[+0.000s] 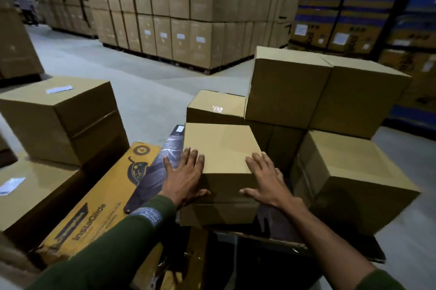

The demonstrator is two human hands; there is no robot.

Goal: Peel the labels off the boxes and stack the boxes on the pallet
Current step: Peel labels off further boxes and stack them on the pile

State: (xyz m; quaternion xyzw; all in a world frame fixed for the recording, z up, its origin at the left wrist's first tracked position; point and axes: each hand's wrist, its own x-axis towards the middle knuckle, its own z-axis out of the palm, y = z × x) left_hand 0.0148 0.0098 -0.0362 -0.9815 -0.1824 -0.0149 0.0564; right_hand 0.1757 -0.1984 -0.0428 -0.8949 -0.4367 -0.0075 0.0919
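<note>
Warehouse floor, dim light. Both hands flat on a plain cardboard box [220,148] at near centre. Left hand [184,177] lies on the box's near-left corner, fingers spread and extended, palm down, thumb on the near face; nothing clasped. Right hand [266,180] lies on the near-right corner, fingers likewise spread and straight, thumb pointing left along the near edge. Green sleeves on both arms, the right one pushed up the forearm.

The box sits on top of another brown carton [217,213], part of a group of stacked boxes; whether a pallet is under them cannot be told. Just behind it, a smaller box [215,107] with a shiny patch on top. To the right, a two-high stack with two large cartons [325,91] on top, and a near-right carton [354,181] beside the held box.

Left of the hands, a yellow printed carton [94,209] lies flat. Far left, a big carton [61,120] carries a white label [59,89]. Another white label [10,186] lies on a low box at the left edge. Tall walls of cartons [179,13] stand far behind.
</note>
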